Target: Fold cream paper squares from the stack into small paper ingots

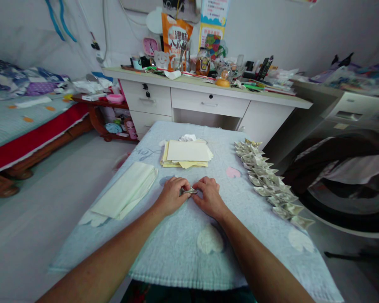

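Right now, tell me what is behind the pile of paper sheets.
A crumpled white wad shows behind the pile of paper sheets. The pile covers its lower edge, so that cannot be seen.

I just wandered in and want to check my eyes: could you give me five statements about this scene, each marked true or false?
1. The left hand and right hand hold a small folded piece. True.
2. Books line the table's right side. False: folded paper pieces lie there in a long array.
3. A stack of sheets lies beyond the hands, toward the desk. True.
4. A red mug stands left of the hands. False: a pale folded bundle lies there.
5. The table covering is plain black. False: the cloth is light blue and patterned.
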{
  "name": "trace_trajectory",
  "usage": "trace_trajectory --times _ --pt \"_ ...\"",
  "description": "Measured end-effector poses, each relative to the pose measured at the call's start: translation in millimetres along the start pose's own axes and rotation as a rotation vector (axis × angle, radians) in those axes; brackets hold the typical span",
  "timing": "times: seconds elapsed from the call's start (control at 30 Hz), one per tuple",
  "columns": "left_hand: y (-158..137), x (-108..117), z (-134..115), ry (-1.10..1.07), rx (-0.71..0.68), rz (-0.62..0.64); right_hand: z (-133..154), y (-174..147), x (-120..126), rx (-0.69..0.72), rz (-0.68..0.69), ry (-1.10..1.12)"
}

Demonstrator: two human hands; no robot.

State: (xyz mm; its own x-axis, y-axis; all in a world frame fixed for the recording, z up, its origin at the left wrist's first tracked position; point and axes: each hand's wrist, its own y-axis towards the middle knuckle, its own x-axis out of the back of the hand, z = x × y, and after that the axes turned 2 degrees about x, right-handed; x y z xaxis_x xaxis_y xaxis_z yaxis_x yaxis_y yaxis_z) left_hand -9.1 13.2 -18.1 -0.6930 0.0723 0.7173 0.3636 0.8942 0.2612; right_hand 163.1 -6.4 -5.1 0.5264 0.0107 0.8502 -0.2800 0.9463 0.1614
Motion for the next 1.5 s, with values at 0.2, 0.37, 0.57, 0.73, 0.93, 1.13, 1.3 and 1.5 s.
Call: trace_trajectory --times 0.2,0.37,0.57,0.73,0.93,1.13,1.3,1.5 --pt "-2 2 -3 -0.181 0.070 -0.037 -3 0 5 0.042 -0.032 0.141" --pt "-2 9 -7 -0.209 0.056 -0.016 -6 0 8 0.090 -0.038 0.253" --pt "-2 13 -11 -0.324 0.117 0.014 -6 1 9 0.135 -0.027 0.380" --pt "-2 13 -11 -0.478 0.164 -0.003 -7 0 7 0.118 -0.107 0.614" --pt "-2 9 -7 -0.467 0.171 -0.017 -5 1 5 0.156 -0.119 0.541" --pt "-5 3 -7 -0.508 0.182 0.001 -6 1 2 0.149 -0.154 0.497" --pt "-7 2 -11 -0.509 0.177 -0.030 -6 2 2 0.125 -0.162 0.483" --pt "-7 4 -12 -0.486 0.175 -0.041 -5 2 4 0.135 -0.136 0.482"
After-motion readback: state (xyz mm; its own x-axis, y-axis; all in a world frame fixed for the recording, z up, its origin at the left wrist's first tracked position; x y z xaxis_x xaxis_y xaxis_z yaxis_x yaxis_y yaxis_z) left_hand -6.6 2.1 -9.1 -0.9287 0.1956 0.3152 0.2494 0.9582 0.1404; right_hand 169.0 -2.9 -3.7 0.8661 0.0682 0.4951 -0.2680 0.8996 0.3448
